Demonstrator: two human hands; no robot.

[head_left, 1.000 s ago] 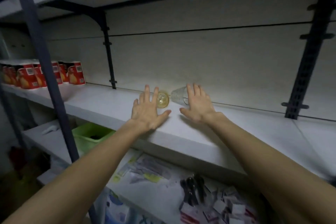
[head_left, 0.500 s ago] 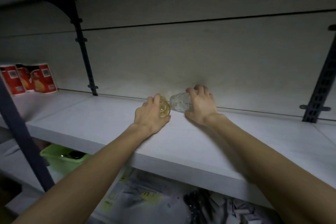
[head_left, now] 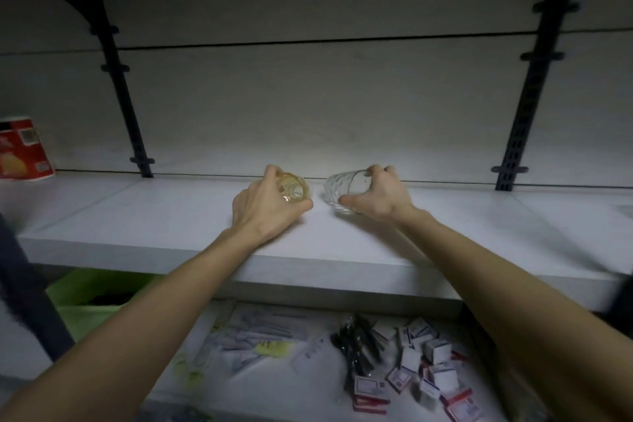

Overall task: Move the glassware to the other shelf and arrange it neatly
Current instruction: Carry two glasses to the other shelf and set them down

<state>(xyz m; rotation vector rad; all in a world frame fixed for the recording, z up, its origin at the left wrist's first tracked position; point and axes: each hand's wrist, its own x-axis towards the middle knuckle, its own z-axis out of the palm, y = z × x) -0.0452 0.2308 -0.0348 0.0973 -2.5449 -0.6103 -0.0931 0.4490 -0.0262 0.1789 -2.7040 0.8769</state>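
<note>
At the far left edge of the frame we saw a red package (head_left: 22, 149) on the white shelf (head_left: 171, 212). Near centre, our left hand (head_left: 265, 207) gripped an amber glass (head_left: 294, 187) tipped on its side. Just right, apart from it, our right hand (head_left: 378, 193) held a clear glass (head_left: 346, 190), also tilted.

Red snack packet (head_left: 22, 149) at the far left by the back wall, dark upright brackets (head_left: 125, 86) left and (head_left: 524, 96) right, green bin (head_left: 85, 298) lower left, papers (head_left: 260, 336) below, small boxes (head_left: 421, 367) strewn lower right, dark bundle (head_left: 356, 346) between them.
</note>
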